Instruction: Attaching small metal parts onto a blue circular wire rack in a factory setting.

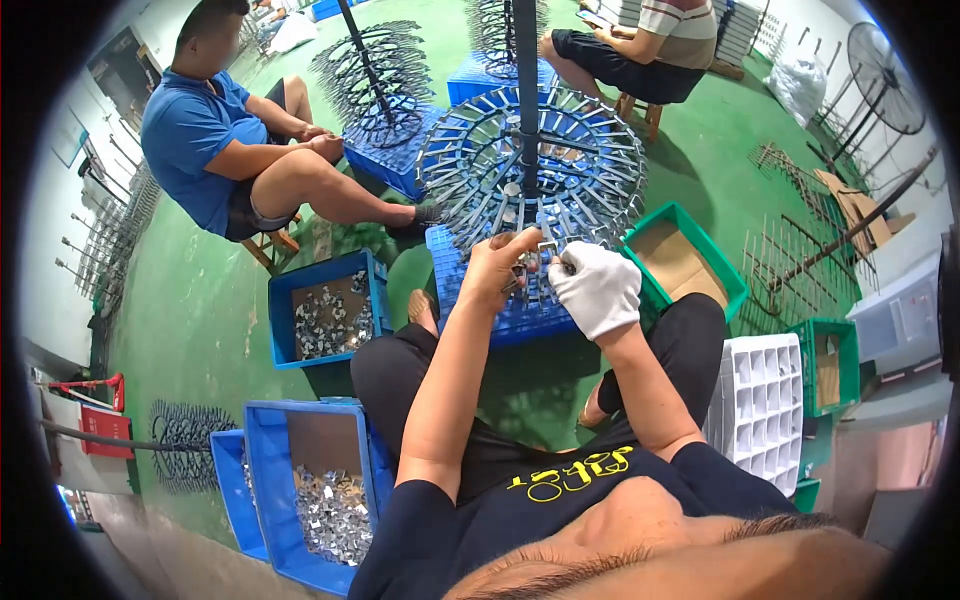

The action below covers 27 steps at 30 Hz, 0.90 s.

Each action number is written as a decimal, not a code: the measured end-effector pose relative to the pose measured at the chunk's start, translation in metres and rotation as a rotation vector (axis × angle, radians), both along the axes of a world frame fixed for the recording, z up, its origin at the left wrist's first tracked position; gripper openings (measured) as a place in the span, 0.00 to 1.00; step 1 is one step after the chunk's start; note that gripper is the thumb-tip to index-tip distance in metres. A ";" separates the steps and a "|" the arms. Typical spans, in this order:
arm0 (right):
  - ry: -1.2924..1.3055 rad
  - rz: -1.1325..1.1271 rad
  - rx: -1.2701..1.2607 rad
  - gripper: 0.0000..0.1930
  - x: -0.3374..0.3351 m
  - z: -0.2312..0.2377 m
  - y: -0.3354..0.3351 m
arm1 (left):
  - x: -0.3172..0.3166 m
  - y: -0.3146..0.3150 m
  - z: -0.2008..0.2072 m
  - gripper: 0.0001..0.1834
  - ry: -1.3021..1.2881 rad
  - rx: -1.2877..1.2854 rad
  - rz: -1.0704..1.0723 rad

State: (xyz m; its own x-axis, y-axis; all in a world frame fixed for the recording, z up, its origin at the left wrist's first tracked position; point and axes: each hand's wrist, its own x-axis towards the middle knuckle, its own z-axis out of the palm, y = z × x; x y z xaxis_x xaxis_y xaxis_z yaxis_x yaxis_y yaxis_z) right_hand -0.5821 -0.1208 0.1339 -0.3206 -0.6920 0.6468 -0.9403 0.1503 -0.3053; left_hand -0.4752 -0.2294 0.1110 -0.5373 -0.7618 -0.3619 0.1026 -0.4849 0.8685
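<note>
A round metal rack with many thin radiating prongs and a dark central pole stands before me on a blue plastic crate. At its near edge my bare left hand is closed, with small shiny metal pieces in its fingers. My right hand, in a white glove, is closed close beside it, fingertips at the prongs. Between the two hands a small metal piece shows at the rack. What the gloved fingertips hold, if anything, is hidden.
Blue bins with small metal parts stand at left. On the right are a green bin lined with cardboard and a white compartment tray. Two people sit beyond, near other racks. A fan stands far right.
</note>
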 end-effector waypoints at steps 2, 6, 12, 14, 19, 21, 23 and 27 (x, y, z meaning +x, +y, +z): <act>-0.040 0.043 -0.008 0.09 -0.005 0.011 0.004 | 0.015 -0.002 -0.001 0.11 0.050 0.002 0.006; -0.052 0.256 -0.380 0.04 -0.047 0.056 -0.035 | 0.040 -0.011 -0.004 0.12 0.098 0.017 0.047; -0.051 0.143 -0.193 0.21 -0.081 0.104 -0.169 | 0.033 -0.029 -0.007 0.13 0.071 -0.018 0.113; -0.361 0.048 0.116 0.18 -0.076 0.111 -0.196 | 0.030 -0.031 -0.009 0.13 0.020 -0.051 0.110; -0.361 0.446 0.163 0.14 -0.101 0.117 -0.213 | 0.026 -0.029 -0.004 0.11 0.038 0.005 0.094; -0.420 0.475 0.253 0.15 -0.101 0.123 -0.211 | 0.019 -0.017 -0.003 0.10 0.034 0.028 0.095; -0.501 0.545 0.407 0.19 -0.102 0.137 -0.209 | 0.001 0.000 0.000 0.10 0.058 0.040 0.102; -0.620 0.632 0.400 0.20 -0.102 0.129 -0.203 | -0.036 0.025 -0.009 0.10 0.101 0.024 0.142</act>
